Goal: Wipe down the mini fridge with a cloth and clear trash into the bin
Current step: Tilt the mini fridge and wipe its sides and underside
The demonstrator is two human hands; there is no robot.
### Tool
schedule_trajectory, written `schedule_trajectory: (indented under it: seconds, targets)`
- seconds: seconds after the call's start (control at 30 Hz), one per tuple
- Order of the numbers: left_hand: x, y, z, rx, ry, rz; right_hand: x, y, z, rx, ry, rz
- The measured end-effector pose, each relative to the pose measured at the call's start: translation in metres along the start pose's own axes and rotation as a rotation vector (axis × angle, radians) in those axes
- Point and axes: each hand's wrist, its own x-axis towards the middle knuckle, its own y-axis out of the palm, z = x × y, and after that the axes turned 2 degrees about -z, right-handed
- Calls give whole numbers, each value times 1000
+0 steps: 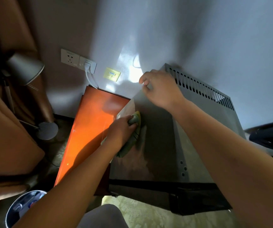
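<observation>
Head view, looking steeply down. Backed by a pale wall beyond both hands. Filled at centre by the grey metal mini fridge, seen from above, its flat top spreading out under and to the right of the cloth grip, with a row of vent slots at the far side past the right hand. Flanked just left of the cloth grip by a glossy orange panel.

Held the cloth, greenish and bunched, in the left hand, fingers closed around it and pressed flat to the fridge top near its left edge. Rested the right hand at the far edge of the top, beyond the cloth, fingers curled; could not tell whether actually clamped on the edge or merely steadying.

Placed the bin well below and left of the cloth hand, near the left elbow, with some trash already inside. Stood a grey lamp far to the left, and a wall socket with a white plug beyond the orange panel.

Judged the fridge heavy, rigid and smooth, best braced at an edge or corner and not lifted. Judged the cloth soft and light, easily bunched in the palm, likely to slide freely on the painted metal.
</observation>
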Motion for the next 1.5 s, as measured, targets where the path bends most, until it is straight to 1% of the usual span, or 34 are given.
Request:
schedule_trajectory:
  seconds: [0.07, 0.13, 0.2, 0.23, 0.3, 0.37, 0.43, 0.5, 0.57, 0.67, 0.73, 0.8, 0.9, 1.0, 1.07, 1.13, 1.27, 1.33, 1.4, 1.5]
  targets:
    - [-9, -2, -1, -2, 17, -11, -21, -5, -4, -87, -5, 24]
    - [-16, -7, -14, 5, 100, -69, -40, -13, -9, -254, 13, -40]
    - [-16, -15, -33, -35, 174, -124, -55, -23, -12, -384, 109, -138]
    - [-14, -18, -44, -53, 197, -150, -61, -28, -12, -400, 172, -155]
    - [-13, -22, -57, -71, 209, -180, -70, -36, -12, -399, 250, -104]
    - [-13, -20, -54, -105, 189, -127, -75, -37, -10, -415, 272, -14]
    - [-15, -15, -38, -83, 119, -64, -78, -34, -4, -426, 285, 67]
    - [-21, -11, -22, 1, 31, -32, -79, -27, 2, -439, 292, 107]
    - [-30, -8, -14, 44, 12, -15, -79, -24, 4, -457, 294, 107]
    - [-43, -14, -19, 94, 112, -29, -76, -25, 2, -438, 295, 133]
    - [-45, -19, -30, 24, 164, -28, -74, -25, -2, -417, 295, 154]
    - [-43, -19, -40, -49, 180, -51, -73, -24, -3, -388, 301, 163]
    - [-33, -14, -32, -109, 95, -25, -72, -23, -6, -339, 315, 171]
    - [-36, -6, -6, -35, -50, 62, -72, -23, -7, -302, 319, 178]
    - [-50, -2, 2, 13, -57, 76, -72, -23, -7, -309, 321, 180]
    - [-66, 1, 0, 27, -6, 55, -72, -23, -7, -323, 320, 181]
    - [-77, -9, -34, -116, 159, -29, -72, -23, -5, -319, 316, 186]
    - [-69, -13, -45, -156, 186, -56, -73, -23, -5, -308, 324, 176]
    - [-59, -11, -38, -150, 143, -43, -75, -21, -5, -306, 329, 162]
    - [-59, -2, -10, -33, 33, -1, -77, -20, -6, -283, 340, 145]
